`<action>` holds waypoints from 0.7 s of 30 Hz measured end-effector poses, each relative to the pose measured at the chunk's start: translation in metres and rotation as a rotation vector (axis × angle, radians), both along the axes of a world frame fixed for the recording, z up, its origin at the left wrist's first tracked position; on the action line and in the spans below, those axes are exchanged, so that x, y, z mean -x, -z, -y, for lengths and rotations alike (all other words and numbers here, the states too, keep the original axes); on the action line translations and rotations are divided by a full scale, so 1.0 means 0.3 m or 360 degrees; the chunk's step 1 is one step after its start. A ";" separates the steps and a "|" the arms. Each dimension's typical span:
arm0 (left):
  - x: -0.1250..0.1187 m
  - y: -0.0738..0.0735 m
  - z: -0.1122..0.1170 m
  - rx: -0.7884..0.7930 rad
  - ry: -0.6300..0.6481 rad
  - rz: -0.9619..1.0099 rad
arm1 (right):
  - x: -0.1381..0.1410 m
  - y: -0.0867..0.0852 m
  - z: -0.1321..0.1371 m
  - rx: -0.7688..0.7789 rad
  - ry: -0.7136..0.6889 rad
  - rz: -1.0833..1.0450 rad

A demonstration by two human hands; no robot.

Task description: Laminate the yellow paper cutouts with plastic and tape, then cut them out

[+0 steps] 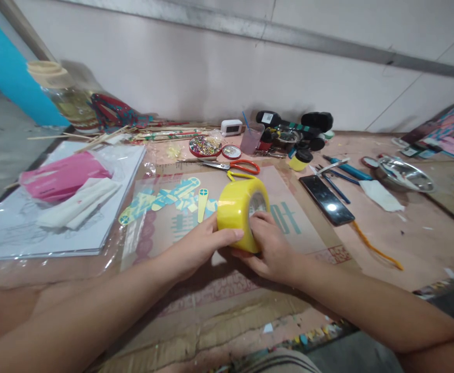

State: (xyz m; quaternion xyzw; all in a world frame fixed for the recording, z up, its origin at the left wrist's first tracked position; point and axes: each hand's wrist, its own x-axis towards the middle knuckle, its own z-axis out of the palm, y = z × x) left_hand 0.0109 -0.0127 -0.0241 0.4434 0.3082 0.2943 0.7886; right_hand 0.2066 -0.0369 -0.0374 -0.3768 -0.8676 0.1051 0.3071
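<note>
A wide roll of yellow packing tape [232,207] is held up between both hands, above a translucent sheet [304,228] on cardboard. My left hand [207,238] grips the roll's left side, its thumb along the lower edge. My right hand [271,246] holds the other side, some of its fingers at the core's opening. Just beyond the roll lie orange-handled scissors [244,166], blades pointing left. Yellow-and-blue paper strips [165,199] are heaped left of the roll, with one tapered strip [202,204] standing apart from the heap.
At left, a pink piece [66,176] and folded white tissue [79,204] lie on papers [106,223]. A dish of sequins [206,146], a plastic cup [251,139] and a paint jar [300,159] stand at the back. A phone [326,199] and a metal bowl [406,173] are right.
</note>
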 end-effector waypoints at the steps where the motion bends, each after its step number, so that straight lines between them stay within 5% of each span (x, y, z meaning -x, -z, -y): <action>1: -0.001 0.003 0.001 -0.0001 -0.0007 -0.0010 | 0.000 0.001 0.001 -0.0001 -0.0002 0.0009; 21: -0.009 0.044 -0.001 -0.0087 -0.0009 0.0078 | -0.004 0.004 0.008 0.0036 -0.0014 0.0042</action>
